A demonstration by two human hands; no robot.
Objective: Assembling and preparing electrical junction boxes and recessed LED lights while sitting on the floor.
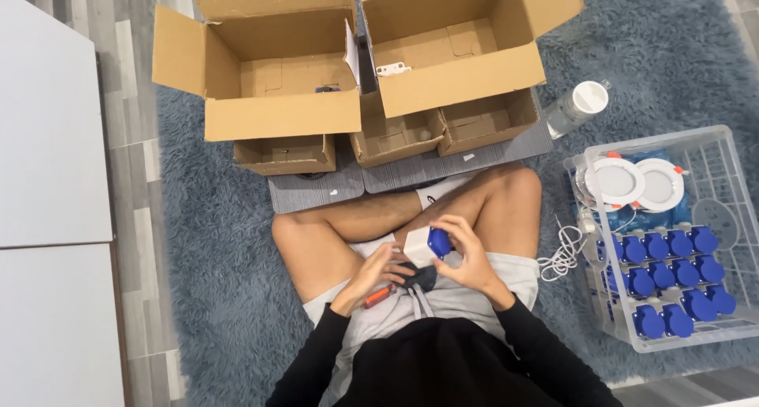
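Note:
I sit cross-legged on a blue-grey shaggy rug (213, 241). My right hand (466, 253) grips a small white box with a blue round cap, a socket-like part (427, 243), over my lap. My left hand (371, 274) touches the same part from the left, and an orange-handled tool (378, 296) lies under its fingers against my shorts. Whether the left hand grips the tool or the part, I cannot tell exactly.
Two large open cardboard boxes (277, 67) (458, 43) stand ahead, smaller open cartons (395, 134) in front of them. At right a clear plastic crate (711, 217) holds several blue-capped parts (664, 276), two round white lamps (617, 179) and a white cable (563, 253). A clear bottle (577, 107) lies beside it.

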